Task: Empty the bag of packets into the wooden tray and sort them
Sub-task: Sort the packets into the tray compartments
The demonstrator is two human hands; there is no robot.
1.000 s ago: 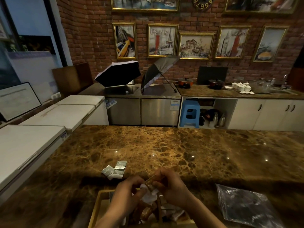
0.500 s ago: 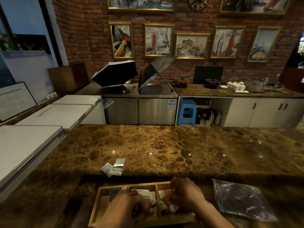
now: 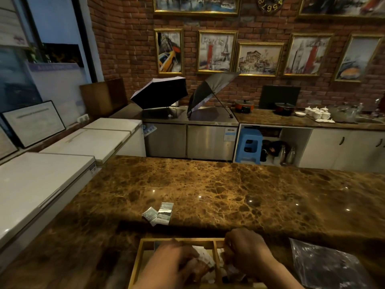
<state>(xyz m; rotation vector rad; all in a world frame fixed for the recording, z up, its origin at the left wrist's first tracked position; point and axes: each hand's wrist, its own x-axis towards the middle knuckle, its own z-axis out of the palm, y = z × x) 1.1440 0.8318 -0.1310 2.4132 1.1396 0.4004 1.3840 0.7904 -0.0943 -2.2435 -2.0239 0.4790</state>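
A wooden tray (image 3: 139, 260) with dividers sits at the near edge of the marble counter, holding several white and brown packets (image 3: 205, 261). My left hand (image 3: 166, 265) reaches down into the tray's middle compartment, its fingers among the packets. My right hand (image 3: 248, 250) is curled over the right compartment, fingertips at the tray's far rim; what it holds is hidden. Two or three grey-green packets (image 3: 160, 213) lie on the counter just beyond the tray. The clear plastic bag (image 3: 325, 265) lies flat to the right.
The brown marble counter (image 3: 218, 184) stretches far ahead. White chest freezers (image 3: 41, 180) stand along the left. Behind the counter are steel cabinets with two open umbrellas (image 3: 160, 92), a blue stool (image 3: 250, 144) and a back counter with pots and cups.
Both hands have dropped from above the tray, where they held a packet together, down into its compartments. The view has tilted so more of the tray shows.
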